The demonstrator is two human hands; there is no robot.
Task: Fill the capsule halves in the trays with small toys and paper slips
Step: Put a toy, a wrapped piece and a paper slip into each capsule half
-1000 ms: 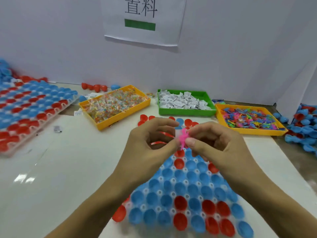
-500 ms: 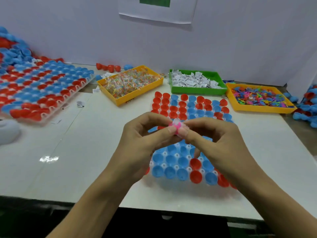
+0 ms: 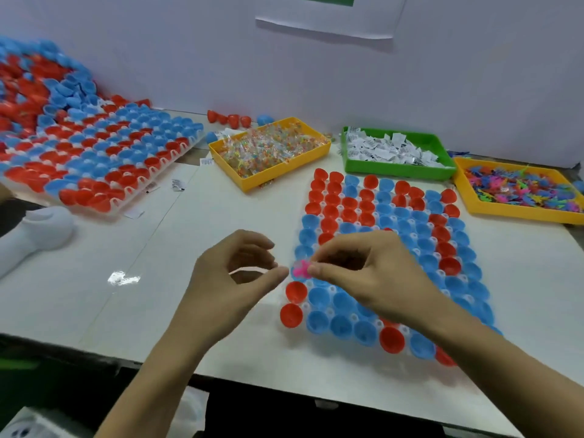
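Observation:
A clear tray (image 3: 330, 312) of red and blue capsule halves lies in front of me on the white table. My right hand (image 3: 373, 273) pinches a small pink toy (image 3: 301, 269) between thumb and fingertips, just over the tray's left edge. My left hand (image 3: 234, 279) hovers to the left of the toy with its fingers loosely curled and holds nothing. A green bin (image 3: 442, 147) holds white paper slips (image 3: 388, 148). A yellow bin (image 3: 512, 211) at the right holds colourful small toys (image 3: 518, 189).
Another yellow bin (image 3: 240, 175) of wrapped bits stands behind the tray. A second tray of capsule halves (image 3: 101, 159) and a heap of loose halves (image 3: 38, 80) fill the left. A white object (image 3: 34, 232) lies at the left edge. The table's front edge runs just below my wrists.
My hands have come apart: the left hand let go of the pink toy and drew left, while the right keeps it. The view tilted further down and left.

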